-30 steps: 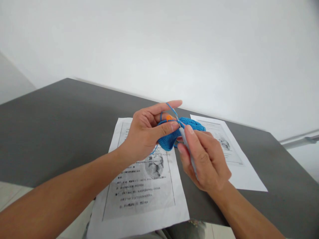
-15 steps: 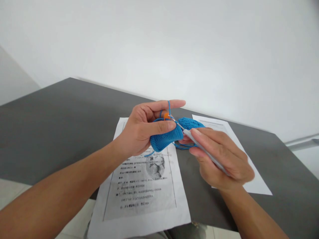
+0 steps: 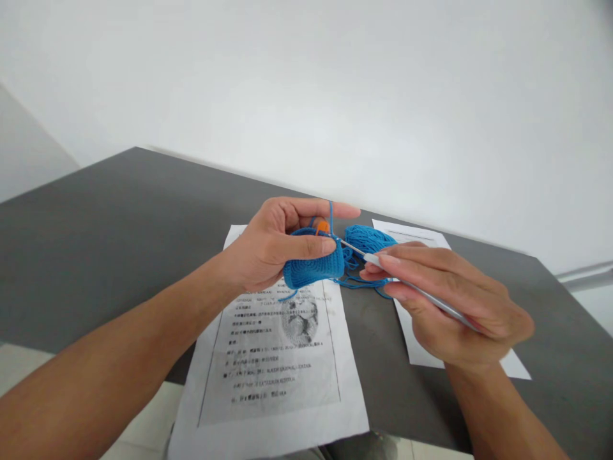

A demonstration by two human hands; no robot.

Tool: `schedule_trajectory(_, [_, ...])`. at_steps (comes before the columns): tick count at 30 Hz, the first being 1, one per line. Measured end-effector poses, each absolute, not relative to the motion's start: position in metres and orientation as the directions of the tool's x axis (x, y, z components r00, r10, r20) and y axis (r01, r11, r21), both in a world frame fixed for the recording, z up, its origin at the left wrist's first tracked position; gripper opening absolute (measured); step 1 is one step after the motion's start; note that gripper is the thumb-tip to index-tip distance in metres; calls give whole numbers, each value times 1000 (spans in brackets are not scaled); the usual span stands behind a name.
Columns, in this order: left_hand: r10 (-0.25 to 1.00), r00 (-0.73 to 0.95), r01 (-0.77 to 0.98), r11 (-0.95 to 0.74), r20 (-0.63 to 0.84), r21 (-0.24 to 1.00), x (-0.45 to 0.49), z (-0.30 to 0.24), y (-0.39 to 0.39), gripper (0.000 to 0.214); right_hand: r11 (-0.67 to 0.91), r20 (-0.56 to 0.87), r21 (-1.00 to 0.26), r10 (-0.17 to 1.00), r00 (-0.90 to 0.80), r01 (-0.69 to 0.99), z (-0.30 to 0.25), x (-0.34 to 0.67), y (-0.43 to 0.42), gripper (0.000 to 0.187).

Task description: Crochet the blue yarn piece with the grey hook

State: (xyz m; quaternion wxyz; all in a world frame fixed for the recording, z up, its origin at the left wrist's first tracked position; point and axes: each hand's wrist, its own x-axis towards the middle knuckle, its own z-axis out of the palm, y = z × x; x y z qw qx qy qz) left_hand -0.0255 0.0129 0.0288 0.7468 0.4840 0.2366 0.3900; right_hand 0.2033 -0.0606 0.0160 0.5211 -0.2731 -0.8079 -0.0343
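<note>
My left hand (image 3: 272, 246) is closed on a blue crocheted piece (image 3: 313, 265), thumb pressed on its top edge. Blue yarn (image 3: 330, 211) loops over its stretched forefinger. An orange stitch marker (image 3: 322, 226) sits at the piece's rim. My right hand (image 3: 454, 300) pinches a grey crochet hook (image 3: 416, 291), whose metal tip reaches the rim of the piece beside the marker. A ball of blue yarn (image 3: 368, 241) lies on the table just behind the hook, with loose strands trailing beneath it.
A dark grey table (image 3: 110, 230) runs under both hands, its near edge at the bottom. A printed sheet with text and a picture (image 3: 272, 358) lies below my left hand. A second sheet (image 3: 431, 348) lies under my right hand. White wall behind.
My right hand has swung right and lowered, tilting the hook from steep to nearly flat, tip still at the piece. The yarn ball now shows clear of the hands. My left hand turned the piece slightly.
</note>
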Motion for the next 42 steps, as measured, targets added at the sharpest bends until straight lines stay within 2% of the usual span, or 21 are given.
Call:
schedule_trajectory(5, [782,624,-306,241,2,921,-29,28,18,44,851,843,-206,405,-354,483,20,208,-64,54])
schedule_trajectory(12, [768,640,-218,148,27,965,-31,25,23,44,857,798,-154,402,-449,492,25,215,-67,48])
schedule_trajectory(21, [743,667,-159,69,55,985,-34,26,25,44,834,794,-320,495,-354,449,23,214,-66,46])
schedule_trajectory(26, [741,670,-156,94,36,983,-33,26,25,43,820,796,-413,536,-282,396,20,213,-66,46])
schedule_trajectory(29, [740,672,-167,118,26,979,-33,26,26,44,828,801,-364,512,-310,427,21,213,-66,46])
schedule_trajectory(35, [734,679,-151,165,-19,975,-35,25,29,45,857,768,-117,399,-501,502,26,215,-66,45])
schedule_trajectory(38, [731,682,-133,150,-19,980,-35,24,30,43,869,750,-96,383,-539,485,28,217,-67,46])
schedule_trajectory(42, [707,707,-136,150,-10,979,-35,24,32,41,874,740,-155,411,-533,460,30,218,-69,49])
